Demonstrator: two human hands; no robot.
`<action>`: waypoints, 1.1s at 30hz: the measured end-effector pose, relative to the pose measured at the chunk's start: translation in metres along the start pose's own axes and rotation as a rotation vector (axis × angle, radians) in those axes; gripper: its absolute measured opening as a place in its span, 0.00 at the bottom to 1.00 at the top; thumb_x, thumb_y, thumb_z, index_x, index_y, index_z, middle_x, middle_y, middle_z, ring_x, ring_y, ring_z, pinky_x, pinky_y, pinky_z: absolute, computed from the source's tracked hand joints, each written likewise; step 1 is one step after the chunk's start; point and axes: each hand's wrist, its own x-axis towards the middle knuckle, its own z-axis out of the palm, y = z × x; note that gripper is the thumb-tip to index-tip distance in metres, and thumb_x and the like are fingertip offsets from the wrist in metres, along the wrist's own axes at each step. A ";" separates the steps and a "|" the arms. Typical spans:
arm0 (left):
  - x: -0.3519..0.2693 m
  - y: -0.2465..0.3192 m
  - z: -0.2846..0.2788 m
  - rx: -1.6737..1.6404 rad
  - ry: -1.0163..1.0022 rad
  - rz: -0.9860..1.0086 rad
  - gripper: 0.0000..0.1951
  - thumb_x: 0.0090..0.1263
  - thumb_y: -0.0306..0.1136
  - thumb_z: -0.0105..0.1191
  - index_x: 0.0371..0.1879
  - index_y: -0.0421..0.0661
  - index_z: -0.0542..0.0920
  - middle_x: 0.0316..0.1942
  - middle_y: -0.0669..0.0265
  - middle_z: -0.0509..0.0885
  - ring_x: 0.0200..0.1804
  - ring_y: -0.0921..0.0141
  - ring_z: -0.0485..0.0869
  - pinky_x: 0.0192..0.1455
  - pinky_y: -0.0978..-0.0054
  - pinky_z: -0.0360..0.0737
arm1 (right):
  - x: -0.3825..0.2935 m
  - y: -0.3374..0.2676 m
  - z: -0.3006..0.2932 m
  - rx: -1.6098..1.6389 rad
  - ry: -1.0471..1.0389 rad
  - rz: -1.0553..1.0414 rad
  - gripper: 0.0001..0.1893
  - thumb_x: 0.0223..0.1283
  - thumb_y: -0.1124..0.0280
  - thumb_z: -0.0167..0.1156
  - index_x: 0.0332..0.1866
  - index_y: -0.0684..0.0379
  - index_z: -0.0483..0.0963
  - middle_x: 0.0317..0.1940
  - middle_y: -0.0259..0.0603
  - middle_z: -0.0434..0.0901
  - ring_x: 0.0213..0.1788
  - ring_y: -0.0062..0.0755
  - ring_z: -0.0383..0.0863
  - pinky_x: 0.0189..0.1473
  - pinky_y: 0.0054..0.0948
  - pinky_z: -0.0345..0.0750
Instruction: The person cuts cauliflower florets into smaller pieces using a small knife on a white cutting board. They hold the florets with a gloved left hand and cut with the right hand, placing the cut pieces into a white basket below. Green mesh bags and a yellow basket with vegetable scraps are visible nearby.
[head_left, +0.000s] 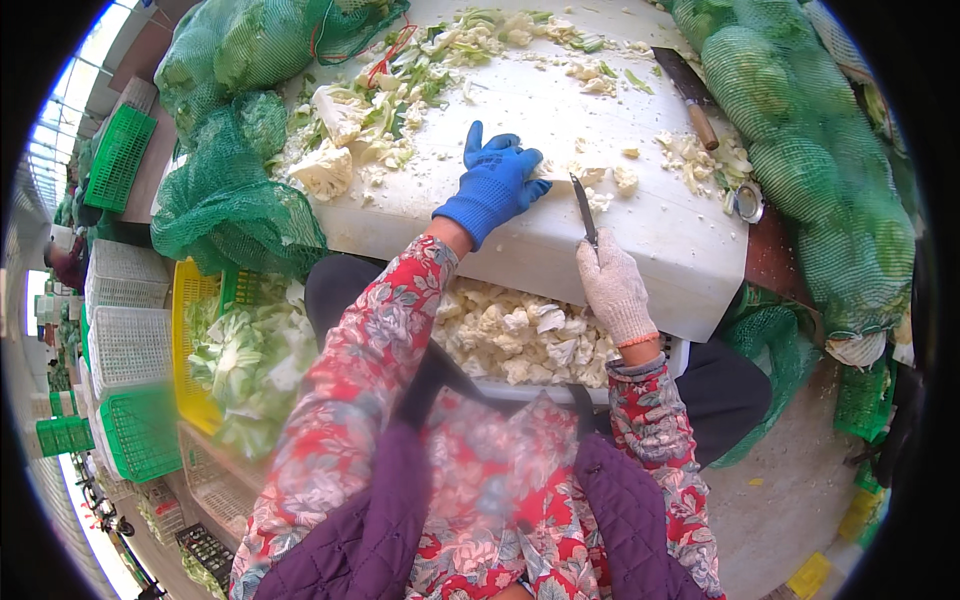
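My left hand (499, 176), in a blue glove, lies over the white-covered table, fingers spread, its lower fingertips beside a cauliflower piece (559, 171). Whether it grips that piece is hard to tell. In a pale knitted glove, my right hand (615, 289) holds a small knife (583, 204) at the table's front edge, blade pointing away from me. Small florets (625, 178) lie just past the blade. Under the table edge, a white crate (679, 356) of cut cauliflower florets (525, 330) sits at my lap. Larger cauliflower chunks (326, 171) rest on the left of the table.
Green mesh sacks (795, 150) line the right side; more mesh (225, 187) lies at left. A wooden-handled cleaver (694, 101) and a round metal object (748, 202) are at right. A yellow crate (191, 337) of leaves stands left. Trimmings (480, 34) litter the far table.
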 end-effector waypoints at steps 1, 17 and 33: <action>0.002 -0.002 -0.002 -0.022 -0.038 -0.014 0.21 0.69 0.54 0.61 0.53 0.54 0.86 0.50 0.61 0.89 0.70 0.61 0.76 0.81 0.38 0.41 | 0.002 -0.003 0.001 -0.032 -0.011 -0.008 0.19 0.76 0.52 0.48 0.54 0.59 0.72 0.38 0.63 0.84 0.46 0.68 0.83 0.49 0.57 0.78; 0.003 -0.013 0.016 0.119 0.022 0.135 0.21 0.70 0.60 0.57 0.46 0.56 0.87 0.54 0.67 0.87 0.74 0.59 0.72 0.79 0.36 0.48 | 0.031 -0.019 0.013 -0.344 -0.046 0.015 0.15 0.76 0.60 0.48 0.56 0.58 0.73 0.40 0.55 0.88 0.46 0.59 0.89 0.47 0.57 0.83; 0.001 -0.026 -0.021 -0.191 0.016 0.163 0.21 0.68 0.47 0.61 0.60 0.60 0.84 0.57 0.63 0.85 0.64 0.58 0.78 0.74 0.50 0.62 | 0.008 0.010 -0.035 0.374 -0.293 0.203 0.20 0.74 0.53 0.49 0.48 0.63 0.73 0.36 0.58 0.82 0.41 0.60 0.85 0.48 0.56 0.81</action>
